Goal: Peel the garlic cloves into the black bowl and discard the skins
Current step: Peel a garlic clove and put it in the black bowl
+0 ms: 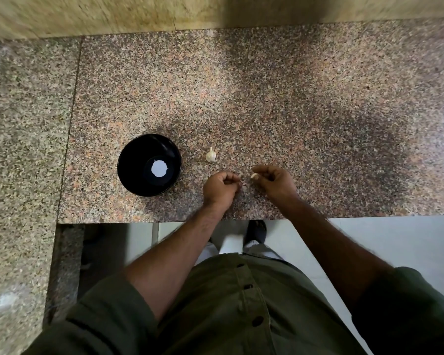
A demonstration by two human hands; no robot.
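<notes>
Shirt (241,311): one, green, buttoned, nearest the camera, sleeves rolled; one dark shoe (257,230) showed below the counter edge.

Hands: two, close together over the counter (318,111). Left hand (221,187), fingers curled, seemed to pinch a scrap of skin (244,185) at its fingertips; the scrap was too small to be sure. Right hand (274,181), fingers curled, pinched one pale clove (254,176).

Bulb (211,155): one, partly broken down by the look of it, on the counter between the bowl and the hands, touching neither.

Bowl (149,165): one, black, left of the hands; no cloves seen inside, only a white spot at the bottom.

Step, as judged: stripping skin from the first clove. Next move would call for carrying the bare clove left to the bowl, then discarding the skin.
</notes>
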